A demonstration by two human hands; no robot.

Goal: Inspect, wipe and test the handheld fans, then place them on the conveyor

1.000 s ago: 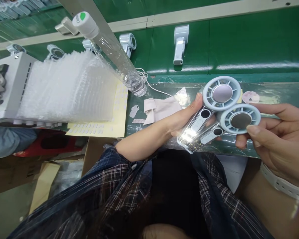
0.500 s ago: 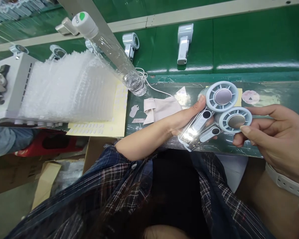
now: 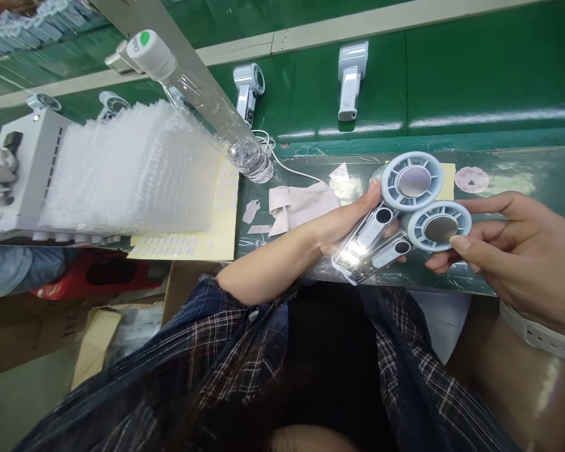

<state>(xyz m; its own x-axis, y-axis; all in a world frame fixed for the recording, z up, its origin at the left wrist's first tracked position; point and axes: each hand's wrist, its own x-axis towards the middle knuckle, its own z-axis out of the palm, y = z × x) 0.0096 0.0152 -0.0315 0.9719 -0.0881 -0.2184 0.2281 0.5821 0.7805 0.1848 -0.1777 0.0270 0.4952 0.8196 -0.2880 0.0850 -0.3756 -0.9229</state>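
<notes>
Two pale blue handheld fans lie side by side in my hands above the near edge of the bench. My left hand [image 3: 346, 221] grips the handle of the upper fan [image 3: 412, 181], thumb resting near its round head. The lower fan [image 3: 439, 227] has its head pinched between the thumb and fingers of my right hand [image 3: 513, 248]. Both fans show a silver disc at the centre of the head, and their handles [image 3: 370, 245] overlap with a bright glare at the lower end.
A stack of bubble-wrap bags [image 3: 132, 169] sits at left over yellow sticker sheets [image 3: 202, 242]. A clear water bottle [image 3: 202, 100] lies tilted beside it. More fans [image 3: 349, 78] ride the green conveyor belt [image 3: 475, 81]. A beige cloth [image 3: 299, 204] and white cable lie on the bench.
Both hands and the two fans have drifted slightly left and up in view. The fans on the conveyor have shifted a little to the right.
</notes>
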